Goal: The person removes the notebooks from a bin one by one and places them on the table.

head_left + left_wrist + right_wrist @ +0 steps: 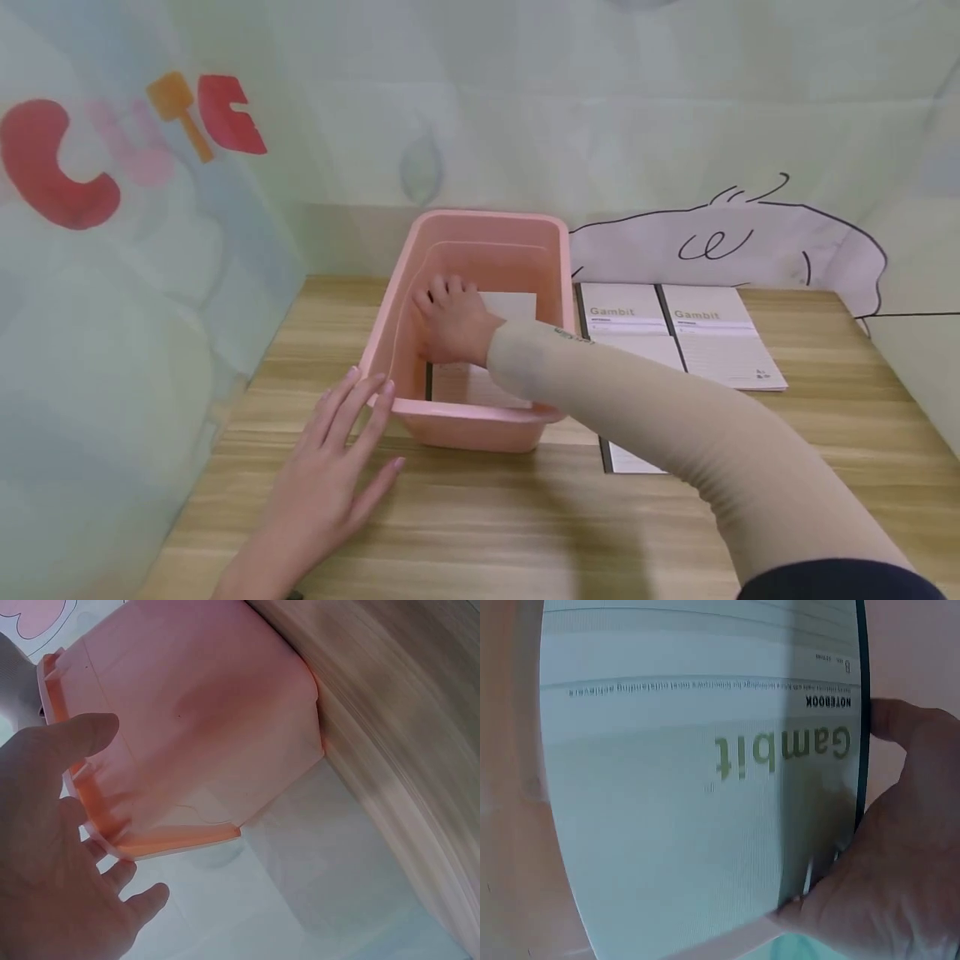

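Observation:
A pink plastic basket (468, 410) stands on the wooden table. Inside it lies a white notebook (667, 802) with a dark spine and "Gambit" on its cover. My right hand (457, 325) reaches into the basket over the notebook's upper left part, fingers spread towards the left wall. The right wrist view shows the thumb at the spine; the other fingers are partly hidden near the notebook's corner. With fingers extended, my left hand (330, 458) rests its fingertips on the basket's near left rim. From the left wrist camera, the basket's outer wall (187, 712) appears beside that hand.
Right of the basket, several notebooks lie on the table (465, 525), among them a "Gambit" notebook (720, 333) at the far right. The right sleeve (637, 400) crosses over some of them. A printed curtain (480, 125) hangs behind and to the left.

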The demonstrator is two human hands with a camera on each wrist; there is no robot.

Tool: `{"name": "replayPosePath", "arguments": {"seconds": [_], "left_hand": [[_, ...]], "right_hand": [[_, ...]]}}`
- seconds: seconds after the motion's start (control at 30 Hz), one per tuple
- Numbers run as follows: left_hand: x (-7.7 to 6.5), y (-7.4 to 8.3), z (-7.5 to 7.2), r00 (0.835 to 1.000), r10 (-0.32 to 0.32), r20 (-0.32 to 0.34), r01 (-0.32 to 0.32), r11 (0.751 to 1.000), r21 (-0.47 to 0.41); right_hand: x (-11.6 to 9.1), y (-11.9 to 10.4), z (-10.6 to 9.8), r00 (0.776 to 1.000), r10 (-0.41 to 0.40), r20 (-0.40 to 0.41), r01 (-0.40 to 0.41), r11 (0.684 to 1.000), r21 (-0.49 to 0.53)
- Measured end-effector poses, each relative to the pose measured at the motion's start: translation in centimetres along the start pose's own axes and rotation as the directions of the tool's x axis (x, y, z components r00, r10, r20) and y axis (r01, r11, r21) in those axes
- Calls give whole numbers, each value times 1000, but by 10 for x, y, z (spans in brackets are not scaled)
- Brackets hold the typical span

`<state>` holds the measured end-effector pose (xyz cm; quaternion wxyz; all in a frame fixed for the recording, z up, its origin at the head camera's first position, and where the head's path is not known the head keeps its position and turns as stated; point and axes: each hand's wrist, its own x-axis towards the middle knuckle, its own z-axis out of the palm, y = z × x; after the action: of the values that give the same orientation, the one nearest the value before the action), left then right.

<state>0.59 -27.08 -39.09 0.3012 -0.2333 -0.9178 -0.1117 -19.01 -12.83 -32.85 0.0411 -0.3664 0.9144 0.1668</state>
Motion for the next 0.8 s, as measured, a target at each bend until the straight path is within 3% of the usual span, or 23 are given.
{"name": "replayPosePath", "arguments": {"seconds": [0.2,0.47,0.6,0.8], "left_hand": [[-1,-2,-2,998,-34,45,34,999,15],[0,-1,-2,998,-41,56,40,999,20],[0,0,-1,997,-43,59,42,999,21],[1,1,0,997,-44,66,42,999,23]], "right_hand": [[5,-7,-2,996,-39,-75,32,995,-97],[0,-4,-18,983,-34,-181,1,984,-179],[-6,4,-30,958,-51,-283,-8,980,-201],[-16,23,-50,900,-48,-434,-35,983,-181]]}}
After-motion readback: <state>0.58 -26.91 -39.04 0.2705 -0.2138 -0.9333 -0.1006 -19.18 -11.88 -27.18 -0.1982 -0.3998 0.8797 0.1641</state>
